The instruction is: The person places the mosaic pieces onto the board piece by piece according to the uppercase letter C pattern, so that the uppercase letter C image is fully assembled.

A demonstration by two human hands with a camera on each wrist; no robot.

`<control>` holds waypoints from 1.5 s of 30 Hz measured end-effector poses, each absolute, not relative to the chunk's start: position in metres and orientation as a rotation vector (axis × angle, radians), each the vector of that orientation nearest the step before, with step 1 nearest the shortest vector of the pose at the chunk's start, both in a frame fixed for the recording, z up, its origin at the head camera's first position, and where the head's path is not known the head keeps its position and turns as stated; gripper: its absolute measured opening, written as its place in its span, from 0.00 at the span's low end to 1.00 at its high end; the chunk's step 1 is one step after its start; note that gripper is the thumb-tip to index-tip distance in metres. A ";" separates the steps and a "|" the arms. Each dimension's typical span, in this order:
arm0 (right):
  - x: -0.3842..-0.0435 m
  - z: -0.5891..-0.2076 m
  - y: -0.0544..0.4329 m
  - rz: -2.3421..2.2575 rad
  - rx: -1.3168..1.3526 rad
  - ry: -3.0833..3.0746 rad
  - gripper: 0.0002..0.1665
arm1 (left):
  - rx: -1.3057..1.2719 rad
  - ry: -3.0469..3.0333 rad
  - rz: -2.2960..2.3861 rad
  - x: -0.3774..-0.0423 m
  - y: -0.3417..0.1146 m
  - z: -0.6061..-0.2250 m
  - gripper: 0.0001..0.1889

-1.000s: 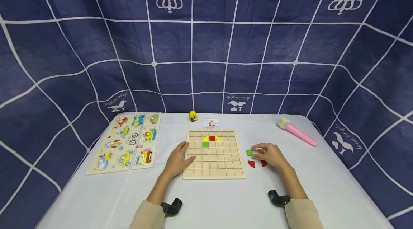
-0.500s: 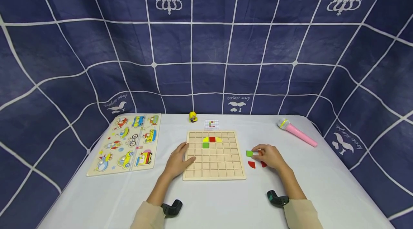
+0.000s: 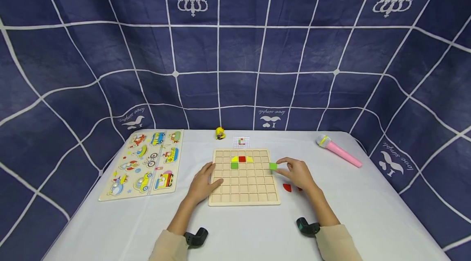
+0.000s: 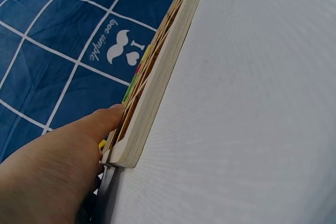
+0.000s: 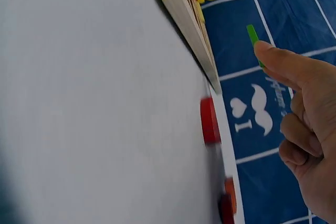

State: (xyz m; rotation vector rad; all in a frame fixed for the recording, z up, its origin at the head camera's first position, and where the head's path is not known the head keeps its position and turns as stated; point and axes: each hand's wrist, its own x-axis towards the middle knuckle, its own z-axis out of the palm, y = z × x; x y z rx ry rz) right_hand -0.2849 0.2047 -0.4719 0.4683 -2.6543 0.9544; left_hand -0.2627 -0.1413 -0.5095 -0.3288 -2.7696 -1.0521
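A wooden grid board (image 3: 244,191) lies mid-table, with a red square tile (image 3: 242,159), a green square tile (image 3: 234,165) and two yellow rounded tiles, one being the left yellow tile (image 3: 234,158), in its upper cells. My left hand (image 3: 201,183) holds the board's left edge, thumb over the rim; its other fingers are hidden in the left wrist view. My right hand (image 3: 297,174) pinches another green square tile (image 3: 273,166) between thumb and fingertips, raised at the board's right edge. Below that hand lie red quarter-round tiles, one in plain sight (image 3: 287,187), others partly hidden.
A small pattern card (image 3: 241,142) lies behind the board, near a yellow toy figure (image 3: 220,133). A vehicle puzzle board (image 3: 143,165) is at the left. Far right lies a pink toy microphone (image 3: 340,152). A blue checked cloth (image 3: 239,48) hangs around the table.
My right hand has lifted the green square tile from the table and carried it leftward to the board's right edge. The left hand stays in place.
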 end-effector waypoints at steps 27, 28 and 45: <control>-0.294 -0.485 0.082 1.005 0.576 -2.710 0.15 | -0.317 -2.793 -1.025 -0.262 -0.141 -0.509 0.38; -0.294 -0.486 0.081 1.010 0.591 -2.710 0.15 | -0.318 -2.793 -1.026 -0.262 -0.141 -0.509 0.38; -0.295 -0.493 0.079 1.028 0.651 -2.715 0.15 | -0.319 -2.788 -1.044 -0.262 -0.141 -0.508 0.37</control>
